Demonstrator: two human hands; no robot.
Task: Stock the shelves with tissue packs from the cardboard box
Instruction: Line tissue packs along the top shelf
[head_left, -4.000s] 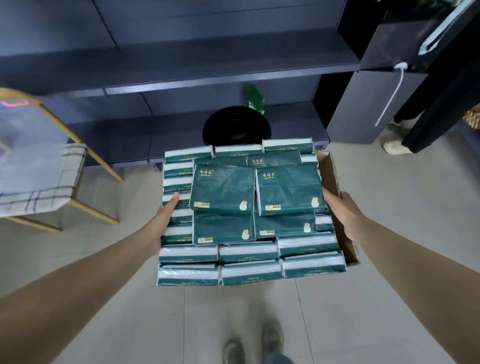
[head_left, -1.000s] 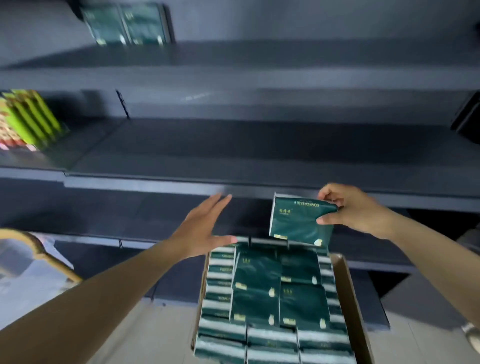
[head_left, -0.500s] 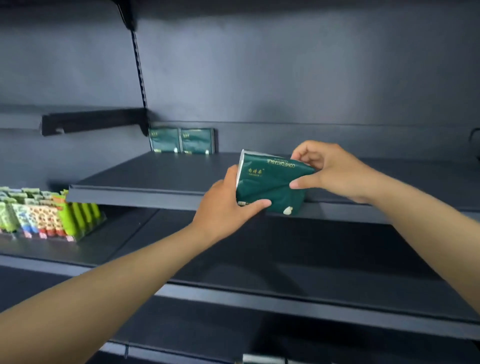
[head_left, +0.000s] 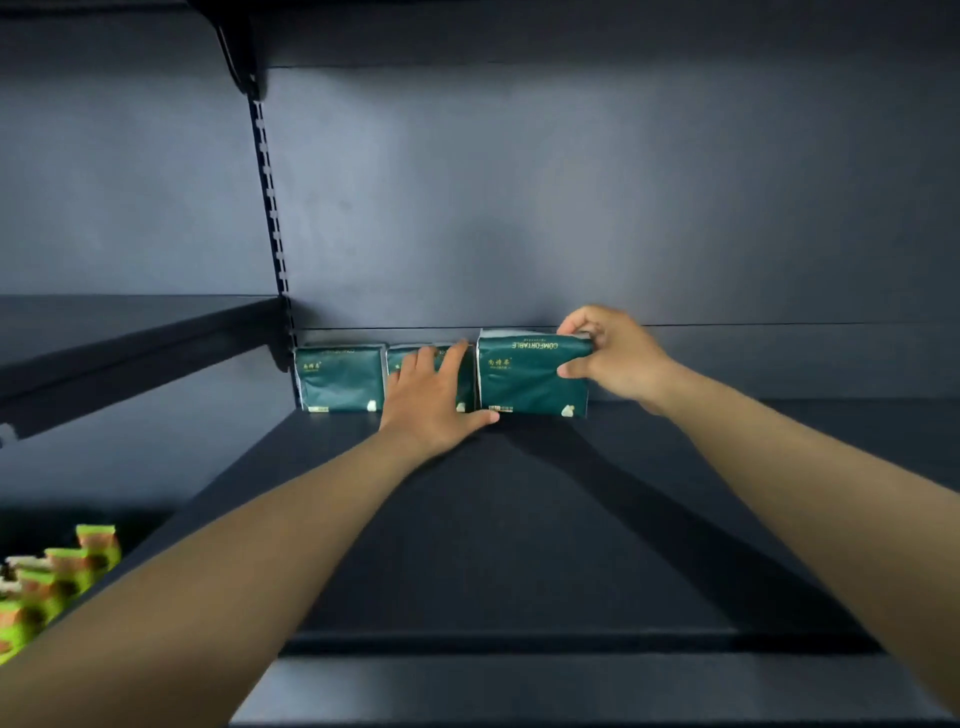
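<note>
While both arms reach to the back of the shelf (head_left: 519, 519):
Right hand (head_left: 618, 358): fingers curled over top right corner of tissue pack (head_left: 530, 376), thumb on its front; pinching it.
Tissue pack: upright at the shelf's back, third in row.
Left hand (head_left: 434, 400): fingers straight, flat against middle pack (head_left: 457, 358); thumb touches held pack's lower left corner.
Leftmost pack (head_left: 337, 379): upright, untouched.
</note>
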